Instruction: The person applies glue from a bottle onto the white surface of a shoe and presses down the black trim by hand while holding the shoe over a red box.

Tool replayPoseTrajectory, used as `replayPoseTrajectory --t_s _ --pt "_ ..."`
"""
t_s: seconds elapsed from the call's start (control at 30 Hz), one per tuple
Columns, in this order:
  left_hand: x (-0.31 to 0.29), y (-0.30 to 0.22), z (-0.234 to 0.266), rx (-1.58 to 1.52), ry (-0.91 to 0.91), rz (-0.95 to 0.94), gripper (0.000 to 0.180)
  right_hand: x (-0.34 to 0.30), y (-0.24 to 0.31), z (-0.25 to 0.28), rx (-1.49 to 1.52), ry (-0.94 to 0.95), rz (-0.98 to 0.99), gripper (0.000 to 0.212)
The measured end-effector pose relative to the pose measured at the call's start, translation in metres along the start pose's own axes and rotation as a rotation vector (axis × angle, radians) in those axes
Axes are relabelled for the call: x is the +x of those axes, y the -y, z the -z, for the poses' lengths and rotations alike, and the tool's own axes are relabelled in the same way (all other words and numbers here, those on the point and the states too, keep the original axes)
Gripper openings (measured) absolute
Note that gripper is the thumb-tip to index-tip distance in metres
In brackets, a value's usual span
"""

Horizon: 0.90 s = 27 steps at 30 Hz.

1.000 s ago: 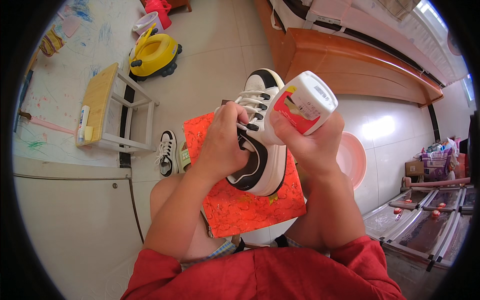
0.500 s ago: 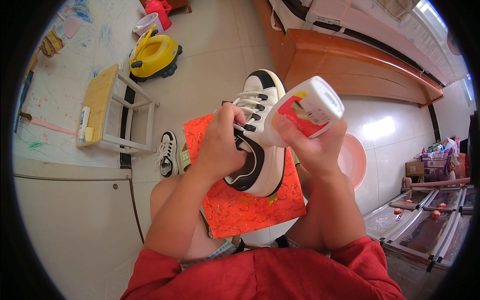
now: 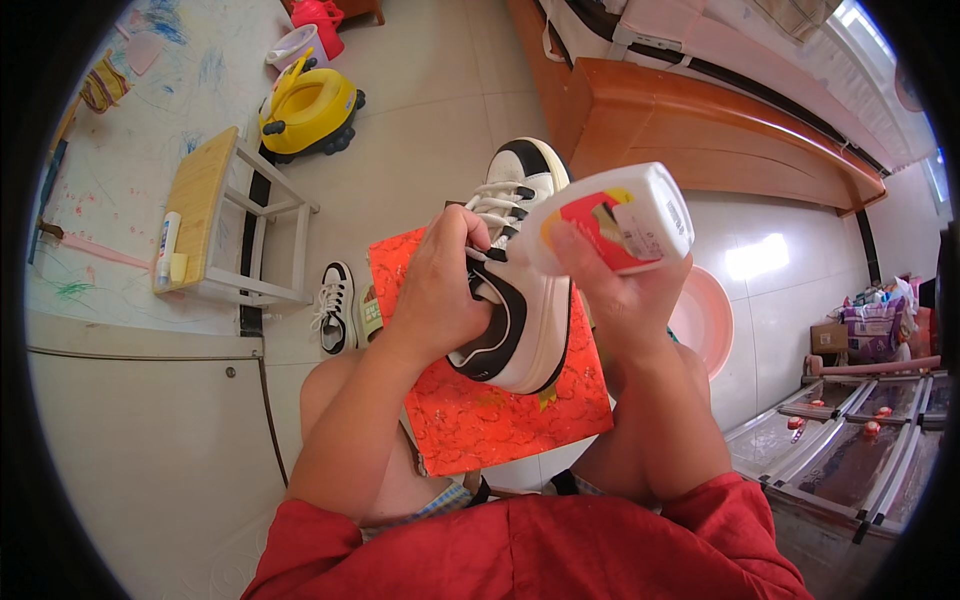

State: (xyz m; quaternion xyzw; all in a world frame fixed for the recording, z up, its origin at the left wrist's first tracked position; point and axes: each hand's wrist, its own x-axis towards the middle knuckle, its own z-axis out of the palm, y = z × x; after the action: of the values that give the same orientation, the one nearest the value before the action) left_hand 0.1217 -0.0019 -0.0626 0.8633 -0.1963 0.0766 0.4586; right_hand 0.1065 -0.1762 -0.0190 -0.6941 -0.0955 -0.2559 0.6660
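My left hand is closed on a white and black sneaker, with its thumb by the laces and the other fingers inside the opening. The toe of the sneaker points away from me, above a red patterned board or box across my lap. In my right hand is a white plastic bottle with a red and yellow label. It is tilted, base up to the right, and its narrower end is against or just over the sneaker's side; I cannot tell which, and that tip is hidden.
A matching sneaker lies on the floor at left, near a wooden-topped stool holding a white tube. Beyond is a yellow child's potty seat. A pink basin stands by my right knee; a wooden bed frame runs behind.
The bottle has tipped further toward the right, and its narrow end has shifted slightly left with my right hand. My left hand and the sneaker stay nearly still.
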Motion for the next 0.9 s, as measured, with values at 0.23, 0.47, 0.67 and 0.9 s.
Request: replayPoseTrajectory --t_s 0.23,0.47,0.67,0.9 --pt "-0.0007 0.0013 0.0005 -0.001 0.002 -0.007 0.047 0.0028 -0.0035 -0.0011 -0.152 0.068 0.030 0.022" --pt "0.0004 -0.0015 0.0006 -0.009 0.007 0.001 0.046 0.0016 -0.0038 0.0005 -0.076 0.022 0.041 0.023" --pt "0.0005 -0.0017 0.0008 -0.043 -0.023 -0.018 0.047 -0.0021 0.0012 0.0033 -0.109 0.115 0.050 0.024" --pt "0.0008 0.0019 -0.0011 -0.064 -0.017 -0.031 0.047 -0.0052 -0.0063 -0.0034 0.044 0.101 -0.002 0.025"
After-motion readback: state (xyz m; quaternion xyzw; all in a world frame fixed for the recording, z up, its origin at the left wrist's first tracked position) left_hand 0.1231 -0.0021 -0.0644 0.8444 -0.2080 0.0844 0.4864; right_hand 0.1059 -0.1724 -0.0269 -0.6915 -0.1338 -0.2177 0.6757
